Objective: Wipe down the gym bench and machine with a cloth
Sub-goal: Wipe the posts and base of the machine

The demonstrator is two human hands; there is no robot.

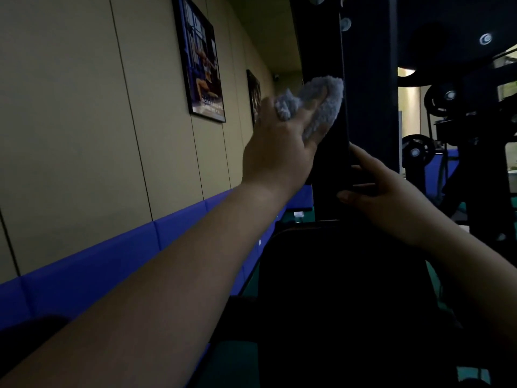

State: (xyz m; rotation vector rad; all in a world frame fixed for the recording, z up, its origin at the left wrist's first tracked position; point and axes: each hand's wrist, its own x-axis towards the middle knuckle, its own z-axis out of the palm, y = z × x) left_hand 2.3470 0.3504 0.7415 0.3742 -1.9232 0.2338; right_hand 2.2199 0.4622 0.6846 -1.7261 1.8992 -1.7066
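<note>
Left hand (275, 148) flat-fingered against fluffy grey cloth (321, 103) on matte black upright (330, 152), right hand (389, 191) gripping it

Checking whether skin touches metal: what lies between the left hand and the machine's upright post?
In the head view the grey cloth lies between the left hand and the black upright post; straight fingers press it against the post's face.
</note>
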